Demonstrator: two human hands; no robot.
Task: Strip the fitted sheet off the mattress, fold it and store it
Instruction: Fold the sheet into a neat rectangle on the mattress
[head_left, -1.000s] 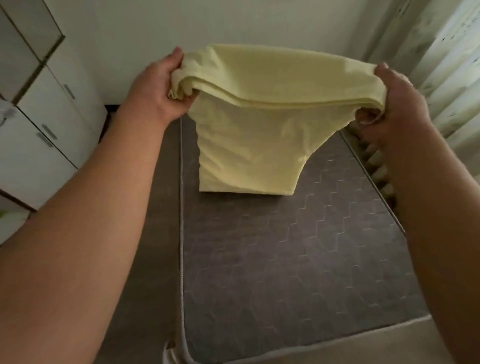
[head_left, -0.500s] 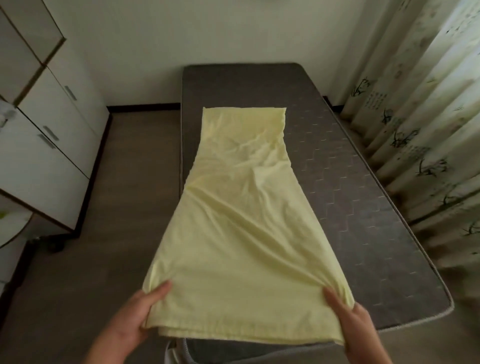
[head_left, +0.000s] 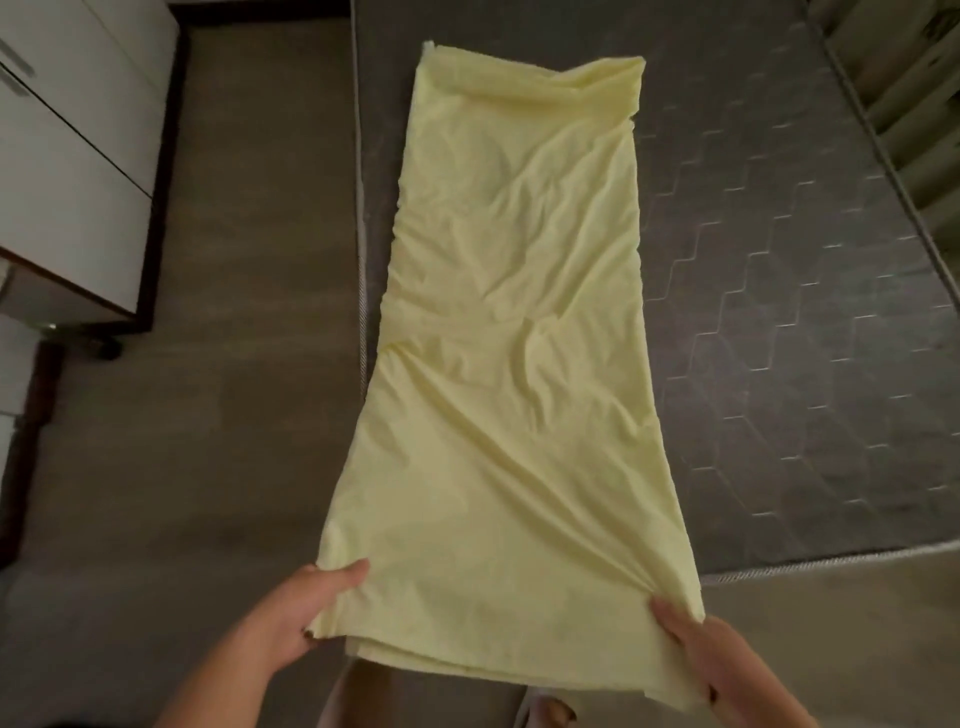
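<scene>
On mattress: fitted sheet, pale yellow, folded to long strip, wrinkled; far end flat, near end held past foot edge.
L hand: thumb on top, fingers under, pinching near-left corner.
R hand: fingers curled round near-right corner.
Left of mattress: white cabinet, well apart.

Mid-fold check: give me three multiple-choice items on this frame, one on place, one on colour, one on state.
1. Where does the sheet lie? A) on the floor B) along the mattress, near end past its edge C) in a basket
2. Its colour? A) pale yellow B) blue C) red
3. Its near end? A) free B) held by one hand C) gripped by both hands
Answers: 1 B, it stretches along the mattress; 2 A, it is yellow throughout; 3 C, the left hand and right hand each pinch a near corner.
</scene>
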